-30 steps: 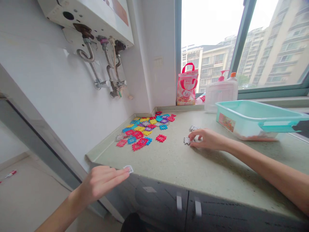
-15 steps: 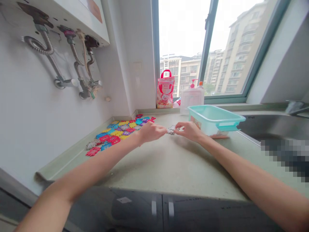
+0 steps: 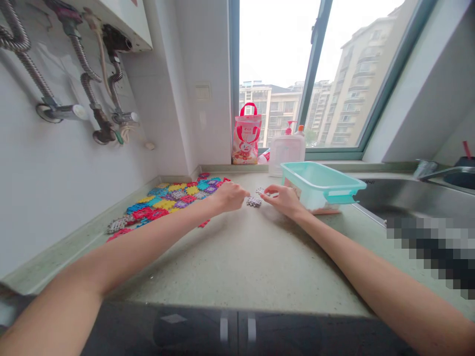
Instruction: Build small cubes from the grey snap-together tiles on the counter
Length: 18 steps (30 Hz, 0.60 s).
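My left hand (image 3: pixel 230 197) is closed, its fingertips pinching at the left edge of a grey gear-shaped plastic building block (image 3: pixel 254 201) just over the counter. Opposite it, my right hand (image 3: pixel 282 199) holds a second, paler grey toothed block (image 3: pixel 260 191) between thumb and forefinger. The two blocks are close together; whether they touch I cannot tell. To the left, partly behind my left forearm, lies a spread of red, blue, yellow, purple and grey toothed blocks (image 3: pixel 163 203) on the counter.
A turquoise plastic tub (image 3: pixel 319 185) stands just right of my right hand, beside the steel sink (image 3: pixel 393 195). Behind are a pink bag (image 3: pixel 247 138) and a pump bottle (image 3: pixel 287 153) at the window. Metal pipes (image 3: pixel 87 89) hang on the left wall.
The view has shifted to the right and closer. Between my fingers two grey blocks now show apart, where a single grey patch showed before. Both hands remain near each other.
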Motion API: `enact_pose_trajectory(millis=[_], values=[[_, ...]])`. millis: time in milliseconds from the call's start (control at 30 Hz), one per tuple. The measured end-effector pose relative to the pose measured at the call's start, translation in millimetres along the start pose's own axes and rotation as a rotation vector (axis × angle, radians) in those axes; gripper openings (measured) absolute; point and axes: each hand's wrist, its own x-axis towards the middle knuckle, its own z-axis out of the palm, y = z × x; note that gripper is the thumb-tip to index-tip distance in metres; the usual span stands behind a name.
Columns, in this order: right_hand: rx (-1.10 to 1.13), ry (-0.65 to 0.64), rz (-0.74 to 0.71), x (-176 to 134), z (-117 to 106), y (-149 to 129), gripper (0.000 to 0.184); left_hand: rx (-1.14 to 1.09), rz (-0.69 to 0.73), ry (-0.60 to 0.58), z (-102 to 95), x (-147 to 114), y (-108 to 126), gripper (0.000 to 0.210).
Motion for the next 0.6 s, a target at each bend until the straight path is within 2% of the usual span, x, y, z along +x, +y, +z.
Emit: enact_pose_trajectory(millis=[100, 167, 267, 400, 500, 600], values=[[0.018, -0.037, -0.059, -1, 8, -4, 0.018, -0.020, -0.060, 0.049, -13.3, -50, -23, 0.036], [-0.010, -0.083, -0.085, -2, 13, -7, 0.017, 0.005, -0.177, 0.030, -23.8, -95, -42, 0.037], [-0.034, -0.141, -0.105, -4, 18, -8, 0.017, 0.056, -0.434, -0.047, -41.2, -170, -79, 0.039], [-0.033, -0.202, -0.106, -5, 21, 0, 0.024, 0.063, -0.708, -0.250, -66.6, -261, -127, 0.048], [-0.020, -0.234, -0.105, -3, 24, 7, 0.029, 0.000, -0.748, -0.405, -78.9, -305, -144, 0.053], [-0.017, -0.250, -0.100, -2, 26, 11, 0.030, -0.045, -0.710, -0.475, -79.5, -322, -145, 0.054]])
